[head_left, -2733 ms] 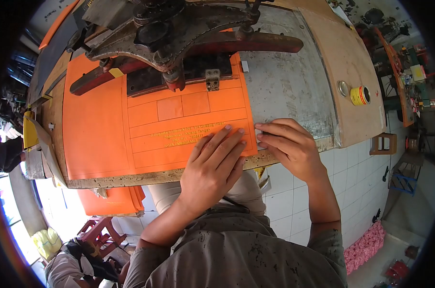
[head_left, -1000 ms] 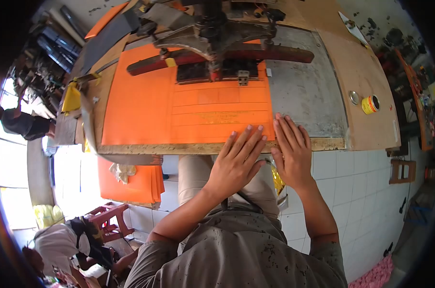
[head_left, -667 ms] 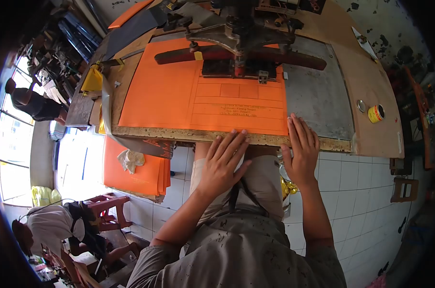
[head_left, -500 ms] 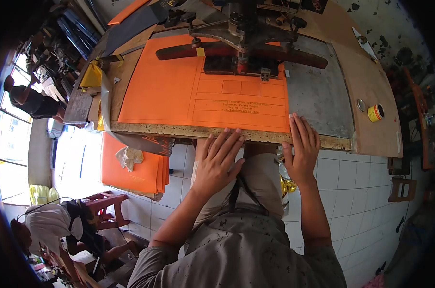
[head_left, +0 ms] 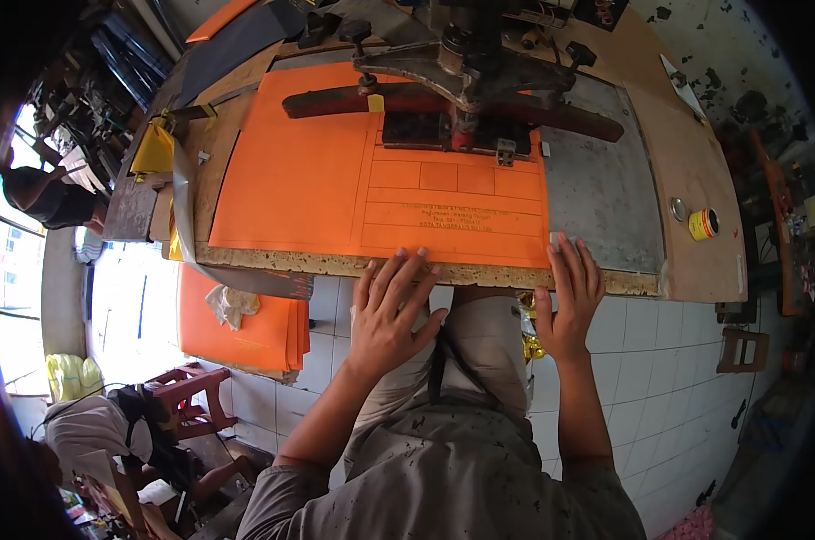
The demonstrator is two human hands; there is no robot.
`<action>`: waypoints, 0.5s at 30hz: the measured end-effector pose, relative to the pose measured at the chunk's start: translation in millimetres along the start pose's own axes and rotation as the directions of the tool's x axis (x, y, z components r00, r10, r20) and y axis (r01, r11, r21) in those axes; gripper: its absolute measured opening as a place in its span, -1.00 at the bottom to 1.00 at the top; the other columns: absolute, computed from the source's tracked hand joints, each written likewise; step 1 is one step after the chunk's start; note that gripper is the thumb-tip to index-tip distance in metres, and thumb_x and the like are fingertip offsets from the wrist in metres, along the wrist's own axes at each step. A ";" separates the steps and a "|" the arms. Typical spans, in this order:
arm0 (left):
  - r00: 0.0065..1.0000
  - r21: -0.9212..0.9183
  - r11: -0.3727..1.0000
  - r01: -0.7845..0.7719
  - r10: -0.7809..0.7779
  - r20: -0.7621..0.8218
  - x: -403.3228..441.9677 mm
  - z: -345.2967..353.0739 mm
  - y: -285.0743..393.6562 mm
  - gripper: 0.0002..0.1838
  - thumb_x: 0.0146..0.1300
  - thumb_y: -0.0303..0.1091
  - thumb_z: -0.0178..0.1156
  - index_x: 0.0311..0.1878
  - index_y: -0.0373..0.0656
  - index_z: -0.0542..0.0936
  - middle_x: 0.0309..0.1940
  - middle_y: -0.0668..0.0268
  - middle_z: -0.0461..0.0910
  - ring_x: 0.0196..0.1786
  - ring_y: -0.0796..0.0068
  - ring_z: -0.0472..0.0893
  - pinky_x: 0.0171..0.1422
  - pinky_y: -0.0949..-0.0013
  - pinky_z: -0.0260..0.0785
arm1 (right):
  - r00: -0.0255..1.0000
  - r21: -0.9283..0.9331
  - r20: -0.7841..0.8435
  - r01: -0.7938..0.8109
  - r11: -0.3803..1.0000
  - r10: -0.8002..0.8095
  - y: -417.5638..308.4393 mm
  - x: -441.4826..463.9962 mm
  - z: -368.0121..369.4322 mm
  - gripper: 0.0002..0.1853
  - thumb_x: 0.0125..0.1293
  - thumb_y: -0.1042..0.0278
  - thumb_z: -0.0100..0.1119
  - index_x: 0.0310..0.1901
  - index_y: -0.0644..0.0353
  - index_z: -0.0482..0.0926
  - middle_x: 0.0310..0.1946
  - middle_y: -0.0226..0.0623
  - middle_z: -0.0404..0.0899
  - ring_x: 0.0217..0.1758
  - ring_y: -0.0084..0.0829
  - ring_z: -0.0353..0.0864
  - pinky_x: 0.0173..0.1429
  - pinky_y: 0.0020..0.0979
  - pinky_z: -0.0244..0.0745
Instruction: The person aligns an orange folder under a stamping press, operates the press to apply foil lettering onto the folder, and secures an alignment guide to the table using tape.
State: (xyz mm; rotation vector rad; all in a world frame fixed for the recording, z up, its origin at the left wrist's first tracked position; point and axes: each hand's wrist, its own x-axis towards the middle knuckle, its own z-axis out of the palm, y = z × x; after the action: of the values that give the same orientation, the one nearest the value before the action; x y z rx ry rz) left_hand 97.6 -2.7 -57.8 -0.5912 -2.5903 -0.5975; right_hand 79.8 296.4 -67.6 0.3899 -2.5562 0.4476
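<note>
A large orange sheet (head_left: 286,171) with ruled lines and small gold-coloured lettering lies flat on the worktable, partly under a press (head_left: 470,72). Beneath the press, a dark block (head_left: 416,131) hangs over or rests on the sheet's upper part; contact is unclear. My left hand (head_left: 389,315) is open, fingers spread at the sheet's near edge, holding nothing. At the near right corner, my right hand (head_left: 569,301) lies open, fingertips touching the sheet's edge or the grey metal plate (head_left: 601,171) beside it.
Several orange sheets (head_left: 236,324) with a crumpled cloth (head_left: 233,306) on top are stacked below the table's left side. A yellow tin (head_left: 703,223) stands at the right. Gold foil (head_left: 155,148) hangs at the left. Two people (head_left: 92,423) are at the left, one near the window.
My left hand has slid a little left along the near edge, its fingers spreading wider. My right hand stays at the corner. The camera view has shifted slightly.
</note>
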 end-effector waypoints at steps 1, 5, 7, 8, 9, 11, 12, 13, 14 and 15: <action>1.000 -0.012 1.000 0.013 -0.013 0.006 2.8 -2.3 -2.2 -0.34 0.35 -0.09 0.47 0.50 0.02 0.60 0.60 0.27 0.46 0.65 0.18 0.41 0.69 -0.09 0.18 | 1.000 -0.021 0.009 0.003 1.000 -0.003 -2.5 1.0 -2.0 -0.46 0.65 0.09 0.01 0.53 0.10 0.53 0.62 -0.30 0.44 0.74 -0.12 0.25 0.76 0.14 -0.12; 0.999 -0.052 0.999 -0.006 0.009 0.045 9.2 -12.0 -12.9 -0.35 0.35 -0.06 0.47 0.47 -0.01 0.61 0.55 0.28 0.52 0.61 0.19 0.46 0.69 -0.06 0.17 | 0.999 -0.024 0.047 0.027 0.999 -0.026 -27.6 5.5 -6.0 -0.50 0.62 0.10 0.05 0.44 0.11 0.62 0.58 -0.30 0.48 0.73 -0.08 0.24 0.78 0.15 -0.22; 0.999 -0.082 0.996 -0.034 0.036 0.029 10.4 -26.1 -24.7 -0.38 0.33 -0.06 0.50 0.42 0.00 0.65 0.44 0.31 0.61 0.52 0.25 0.55 0.63 -0.02 0.27 | 0.993 0.052 0.105 0.045 0.998 -0.051 -29.9 7.1 0.2 -0.51 0.60 0.09 0.07 0.41 0.13 0.64 0.56 -0.29 0.51 0.72 -0.06 0.27 0.79 0.14 -0.26; 0.999 -0.098 0.994 -0.048 0.051 0.020 8.1 -33.8 -32.8 -0.39 0.32 -0.07 0.51 0.41 0.00 0.66 0.41 0.32 0.64 0.48 0.27 0.58 0.61 0.00 0.29 | 0.996 0.049 0.075 0.052 0.997 -0.056 -28.6 5.3 4.5 -0.51 0.60 0.08 0.09 0.39 0.16 0.65 0.52 -0.24 0.55 0.69 -0.04 0.32 0.75 0.12 -0.14; 0.998 -0.119 0.991 -0.068 0.069 0.007 7.7 -41.3 -40.6 -0.40 0.31 -0.08 0.52 0.39 0.00 0.67 0.37 0.33 0.66 0.45 0.29 0.61 0.59 0.01 0.32 | 0.997 0.052 0.041 0.070 0.996 -0.072 -26.1 3.3 9.7 -0.51 0.59 0.08 0.09 0.38 0.17 0.65 0.51 -0.22 0.56 0.68 -0.03 0.33 0.72 0.10 -0.09; 0.991 -0.132 0.991 -0.017 -0.001 -0.135 10.1 -64.4 -86.0 -0.66 0.13 -0.39 0.62 -0.02 0.00 0.78 -0.03 0.44 0.79 0.08 0.38 0.75 0.22 0.16 0.49 | 0.995 0.040 -0.030 0.093 0.995 -0.092 -19.0 -2.9 20.0 -0.51 0.59 0.06 0.10 0.36 0.18 0.66 0.49 -0.18 0.58 0.66 -0.02 0.36 0.68 0.08 0.00; 0.981 -0.118 0.993 0.014 -0.037 -0.191 12.0 -76.0 -119.4 -0.73 0.07 -0.51 0.62 -0.21 -0.01 0.73 -0.17 0.45 0.77 -0.07 0.37 0.74 0.07 0.19 0.47 | 0.992 0.040 -0.056 0.113 0.993 -0.111 -16.4 -4.2 23.1 -0.50 0.60 0.00 0.08 0.33 0.18 0.66 0.47 -0.15 0.59 0.64 -0.01 0.38 0.62 0.04 0.08; 0.970 0.097 0.989 0.108 -0.084 -0.230 22.5 -96.7 -149.1 -0.77 0.12 -0.52 0.57 -0.24 -0.04 0.70 -0.19 0.40 0.75 -0.11 0.30 0.71 0.05 0.17 0.46 | 0.991 0.033 -0.066 0.118 0.992 -0.116 -15.3 -4.7 25.1 -0.49 0.61 -0.03 0.07 0.33 0.17 0.66 0.47 -0.15 0.59 0.64 -0.01 0.38 0.62 0.04 0.08; 0.947 0.182 0.961 0.206 -0.149 -0.286 36.6 -112.0 -182.4 -0.83 0.19 -0.52 0.51 -0.22 -0.09 0.70 -0.21 0.35 0.74 -0.11 0.21 0.70 0.08 0.15 0.48 | 0.990 0.028 -0.078 0.121 0.992 -0.118 -15.2 -5.9 26.9 -0.48 0.61 -0.05 0.05 0.33 0.16 0.65 0.47 -0.15 0.59 0.64 -0.01 0.37 0.62 0.04 0.08; 0.939 0.218 0.948 0.230 -0.158 -0.305 53.8 -130.1 -218.4 -0.90 0.28 -0.52 0.42 -0.18 -0.12 0.71 -0.15 0.29 0.74 -0.03 0.14 0.70 0.12 0.09 0.51 | 0.989 0.023 -0.089 0.121 0.992 -0.119 -14.7 -7.8 28.6 -0.47 0.62 -0.08 0.04 0.33 0.16 0.65 0.47 -0.16 0.59 0.64 -0.01 0.37 0.62 0.04 0.08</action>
State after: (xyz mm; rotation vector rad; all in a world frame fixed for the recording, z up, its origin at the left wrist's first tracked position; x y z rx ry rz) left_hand -14.1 -228.3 6.8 -0.1505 -2.4107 -0.3719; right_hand 79.0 273.5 -91.6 0.5200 -2.4286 0.4464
